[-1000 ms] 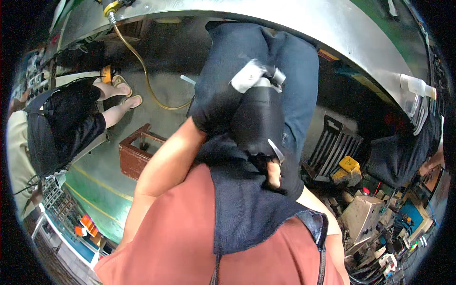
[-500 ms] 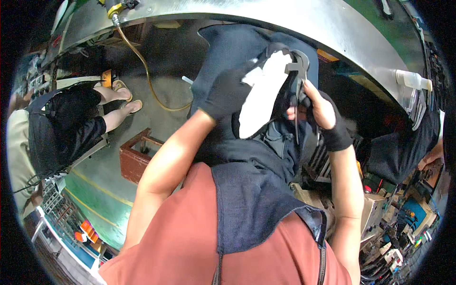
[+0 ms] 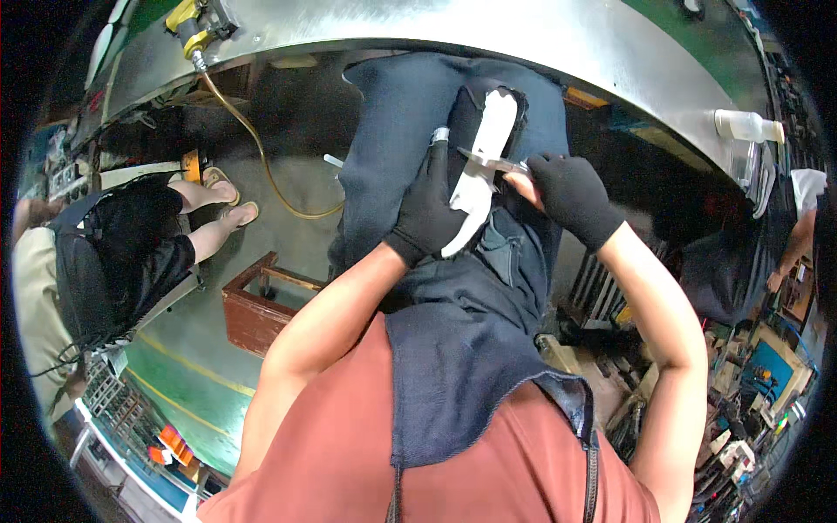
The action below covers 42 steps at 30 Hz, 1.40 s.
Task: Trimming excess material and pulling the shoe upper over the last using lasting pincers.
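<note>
A shoe (image 3: 475, 193) lies bottom up across my lap, with a long white underside and black material around its edge. My left hand (image 3: 429, 196), in a black fingerless glove with a silvery wrap on the thumb, is closed around its left side. My right hand (image 3: 565, 193), gloved in black too, is closed on metal pincers (image 3: 499, 163). The head of the pincers lies across the middle of the white underside; its jaws are seen edge-on, so their opening cannot be made out. A dark blue apron (image 3: 397, 113) covers my lap beneath the shoe.
A curved metal workbench (image 3: 418, 28) spans the far side, bearing a yellow air tool (image 3: 192, 30) with a hose (image 3: 248, 131) hanging down. A clear bottle (image 3: 745, 126) is on its right. A reddish-brown wooden stool (image 3: 253, 314) and a seated person (image 3: 122, 235) are at left.
The pincers have turned from upright beside the shoe's right edge to lying across its white underside. My right hand has rolled over, back upward. The shoe has shifted slightly.
</note>
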Motion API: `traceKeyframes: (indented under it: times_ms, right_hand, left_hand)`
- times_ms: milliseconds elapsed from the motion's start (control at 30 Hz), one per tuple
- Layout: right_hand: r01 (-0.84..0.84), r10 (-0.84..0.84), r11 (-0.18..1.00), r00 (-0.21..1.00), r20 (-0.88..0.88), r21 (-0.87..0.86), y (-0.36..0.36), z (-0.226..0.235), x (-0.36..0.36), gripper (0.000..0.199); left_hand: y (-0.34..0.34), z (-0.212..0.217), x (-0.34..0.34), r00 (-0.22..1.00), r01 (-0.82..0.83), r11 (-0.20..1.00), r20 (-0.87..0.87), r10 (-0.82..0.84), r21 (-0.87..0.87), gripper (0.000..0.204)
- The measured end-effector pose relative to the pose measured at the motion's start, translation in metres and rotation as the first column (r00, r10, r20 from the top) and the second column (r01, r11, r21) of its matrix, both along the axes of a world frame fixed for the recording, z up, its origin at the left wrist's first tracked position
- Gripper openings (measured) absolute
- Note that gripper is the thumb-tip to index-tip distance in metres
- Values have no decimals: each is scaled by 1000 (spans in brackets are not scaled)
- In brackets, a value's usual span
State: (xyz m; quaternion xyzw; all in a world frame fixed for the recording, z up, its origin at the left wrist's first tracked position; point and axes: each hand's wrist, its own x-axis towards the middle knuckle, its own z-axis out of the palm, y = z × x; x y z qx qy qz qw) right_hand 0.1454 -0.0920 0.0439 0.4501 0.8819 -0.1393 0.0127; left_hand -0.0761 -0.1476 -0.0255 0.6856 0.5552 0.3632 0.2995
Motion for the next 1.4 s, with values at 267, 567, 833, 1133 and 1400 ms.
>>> traceKeyframes:
  times_ms: [267, 567, 833, 1133, 1400]
  right_hand:
    - [74, -1, 803, 993, 122, -591, 31, 69, 17, 62]
    - [-155, 16, 966, 833, -553, -206, -44, 20, 4, 35]
    - [179, -346, 685, 933, -99, -706, -85, 21, 40, 43]
    - [-179, -31, 886, 898, -440, -428, -61, 33, -19, 36]
    - [-55, -83, 915, 944, -320, -399, -76, 72, -30, 36]
  left_hand:
    - [27, 5, 10, 997, -59, 972, -63, 46, -229, 72]
    - [-32, 17, -18, 942, 277, 806, 312, -120, -524, 88]
    - [-79, -44, 6, 967, -54, 872, 191, 166, -486, 59]
    - [-103, -24, 14, 965, -122, 955, 193, 178, -270, 69]
    - [-116, -82, -1, 998, -17, 886, -66, -15, -463, 55]
